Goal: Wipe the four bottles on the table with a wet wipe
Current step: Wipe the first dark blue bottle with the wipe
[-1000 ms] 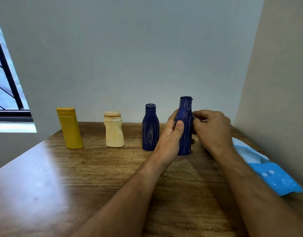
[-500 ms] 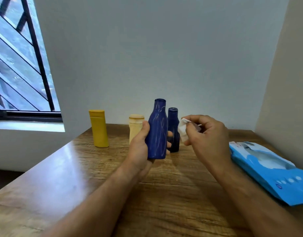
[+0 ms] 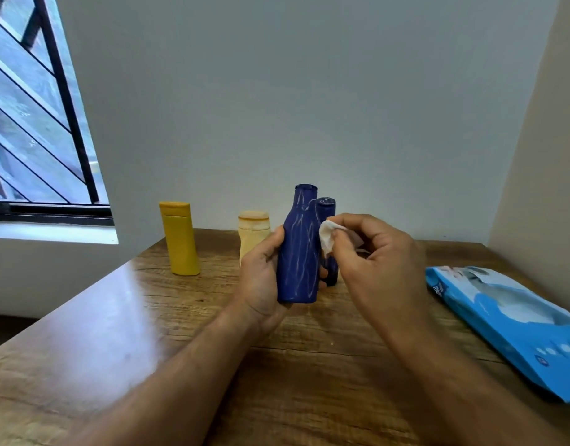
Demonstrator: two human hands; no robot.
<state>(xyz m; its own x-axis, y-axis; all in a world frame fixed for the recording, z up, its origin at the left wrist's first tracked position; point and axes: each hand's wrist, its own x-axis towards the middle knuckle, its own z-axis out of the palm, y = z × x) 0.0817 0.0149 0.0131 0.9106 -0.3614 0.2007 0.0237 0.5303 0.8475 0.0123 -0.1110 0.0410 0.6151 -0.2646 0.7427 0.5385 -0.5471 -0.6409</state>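
Note:
My left hand [image 3: 261, 275] grips a tall dark blue bottle [image 3: 299, 252] with pale streaks, held upright just above the wooden table [image 3: 148, 333]. In my right hand [image 3: 377, 262] a crumpled white wet wipe [image 3: 327, 235] is pinched and touches the bottle's right shoulder. A second, smaller dark blue bottle [image 3: 328, 209] stands behind, mostly hidden by the held one. Further left stand a cream bottle [image 3: 253, 231], partly covered by my left hand, and a yellow bottle [image 3: 179, 239].
A blue pack of wet wipes [image 3: 502, 323] lies on the table at the right, close to the side wall. A barred window [image 3: 36, 123] is at the left. The table's left edge runs diagonally toward me.
The tall blue bottle has been lifted off the table and brought toward me in my left hand. My right hand has brought the wipe against its shoulder. The view has turned left.

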